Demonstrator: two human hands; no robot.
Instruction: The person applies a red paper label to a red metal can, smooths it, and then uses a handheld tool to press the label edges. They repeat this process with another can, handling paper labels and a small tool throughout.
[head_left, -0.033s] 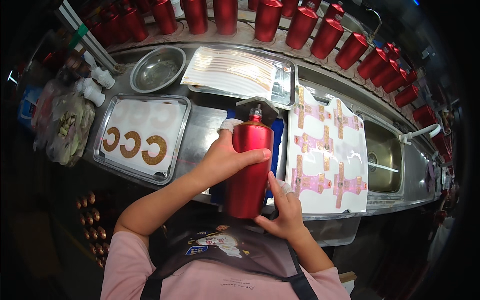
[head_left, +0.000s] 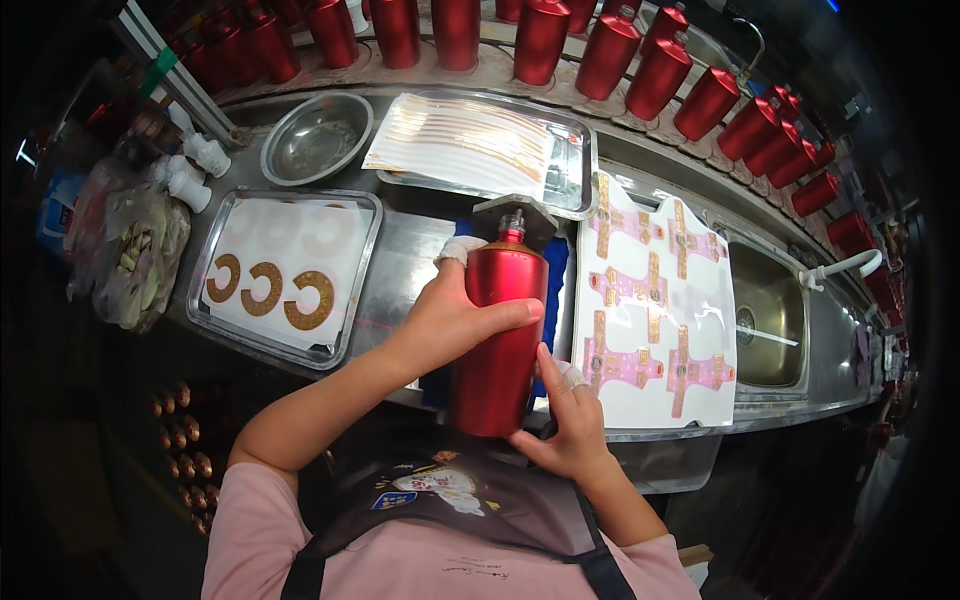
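A glossy red bottle (head_left: pixel 497 370) with a clear neck lies tilted in front of me, its base toward my body. My left hand (head_left: pixel 450 305) is closed around its left side, with the thumb across the front and a white wrap on one finger near the shoulder. At the lower right, my right hand (head_left: pixel 572 420) grips the bottle near its base, and one of its fingers also has a white wrap. The neck lies in front of a grey angular block (head_left: pixel 540 222). Blue cloth (head_left: pixel 556 290) shows beside the bottle; its underside is hidden.
C-shaped gold labels lie on a metal tray (head_left: pixel 374 225) at left. Pink and gold labels fill a white sheet (head_left: pixel 630 325) at right, before a sink (head_left: pixel 775 350). Striped sheets (head_left: pixel 460 145) and a metal bowl (head_left: pixel 316 140) stand behind. Red bottles (head_left: pixel 605 60) line a curved conveyor.
The red bottles on the conveyor at the back have shifted slightly to the right. My hands and the held bottle stay in place.
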